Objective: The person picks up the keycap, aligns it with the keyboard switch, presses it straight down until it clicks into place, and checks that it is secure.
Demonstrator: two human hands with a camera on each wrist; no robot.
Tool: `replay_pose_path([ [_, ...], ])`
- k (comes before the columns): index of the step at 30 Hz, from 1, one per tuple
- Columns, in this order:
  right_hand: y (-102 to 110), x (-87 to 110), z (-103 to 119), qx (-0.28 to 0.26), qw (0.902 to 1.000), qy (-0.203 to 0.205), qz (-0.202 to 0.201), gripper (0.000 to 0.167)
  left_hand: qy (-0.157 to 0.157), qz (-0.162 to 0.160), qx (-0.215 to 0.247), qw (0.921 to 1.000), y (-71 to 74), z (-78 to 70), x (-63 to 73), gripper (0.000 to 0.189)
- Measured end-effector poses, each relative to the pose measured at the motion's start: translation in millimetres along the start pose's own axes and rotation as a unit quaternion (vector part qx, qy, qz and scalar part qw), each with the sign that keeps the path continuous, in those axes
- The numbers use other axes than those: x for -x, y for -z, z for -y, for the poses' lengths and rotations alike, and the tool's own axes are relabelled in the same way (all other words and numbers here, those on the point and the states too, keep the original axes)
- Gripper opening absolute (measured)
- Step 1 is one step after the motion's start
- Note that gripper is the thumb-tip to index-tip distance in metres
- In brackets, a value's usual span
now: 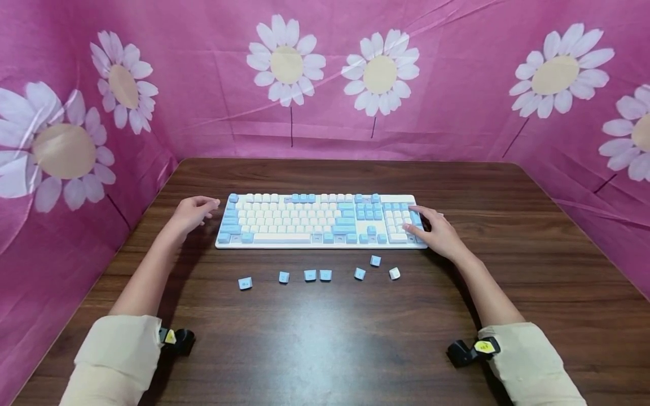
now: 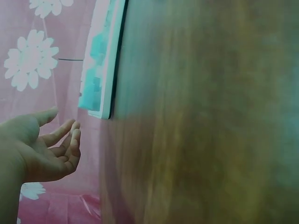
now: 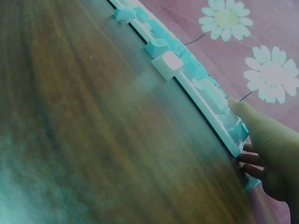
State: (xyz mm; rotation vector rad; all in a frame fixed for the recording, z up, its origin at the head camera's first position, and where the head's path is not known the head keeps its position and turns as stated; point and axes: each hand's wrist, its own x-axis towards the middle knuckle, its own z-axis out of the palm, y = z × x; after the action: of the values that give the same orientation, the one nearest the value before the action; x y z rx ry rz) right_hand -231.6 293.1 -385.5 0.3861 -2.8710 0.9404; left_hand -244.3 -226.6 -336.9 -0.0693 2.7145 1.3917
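A white and light-blue keyboard (image 1: 284, 244) lies flat on the table, with a few gaps among its keycaps. Just left of its far left corner, my left hand (image 1: 190, 213) hovers with loosely bent fingers; the left wrist view shows this hand (image 2: 49, 149) apart from the keyboard (image 2: 110, 84) and holding nothing. My right hand (image 1: 438, 231) grips the keyboard's right end. In the right wrist view, the thumb (image 3: 243, 109) lies over the number-pad side and the other fingers sit along the right edge. A small pale-blue piece (image 3: 253, 182) shows by those fingers, its kind unclear.
In front of the keyboard lie several loose keycaps: a wider blue one (image 1: 245, 283) at the left, others such as this blue one (image 1: 359, 273), and a white one (image 1: 394, 273) at the right. Pink flowered cloth (image 1: 335, 132) surrounds the brown wooden table (image 1: 315, 349).
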Motion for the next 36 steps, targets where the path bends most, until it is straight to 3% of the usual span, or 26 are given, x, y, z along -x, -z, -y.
replay_pose_path([
  [7,0.7,0.7,1.4,-0.001,1.0000,-0.003,0.004,0.061,-0.044,-0.010,-0.002,0.9990,2.2,-4.0,20.0,0.048],
  [13,0.6,1.1,0.4,0.001,1.0000,-0.007,0.007,0.062,-0.102,-0.005,-0.020,0.9946,-0.5,-10.8,38.7,0.043],
  [17,0.6,1.0,0.0,0.001,0.9999,-0.008,0.009,0.062,-0.151,0.039,-0.031,0.9873,-5.1,-13.6,50.7,0.037],
  [24,0.7,-0.8,0.4,0.002,1.0000,-0.004,0.007,0.062,-0.194,0.119,-0.043,0.9727,-14.5,-8.8,65.1,0.028],
  [31,0.9,-1.7,-0.2,0.003,1.0000,-0.002,0.006,0.062,-0.200,0.176,-0.039,0.9631,-24.2,0.9,72.4,0.030],
  [36,0.4,-0.8,-0.5,0.003,1.0000,-0.005,0.005,0.063,-0.209,0.229,-0.037,0.9500,-29.8,7.9,73.4,0.032],
])
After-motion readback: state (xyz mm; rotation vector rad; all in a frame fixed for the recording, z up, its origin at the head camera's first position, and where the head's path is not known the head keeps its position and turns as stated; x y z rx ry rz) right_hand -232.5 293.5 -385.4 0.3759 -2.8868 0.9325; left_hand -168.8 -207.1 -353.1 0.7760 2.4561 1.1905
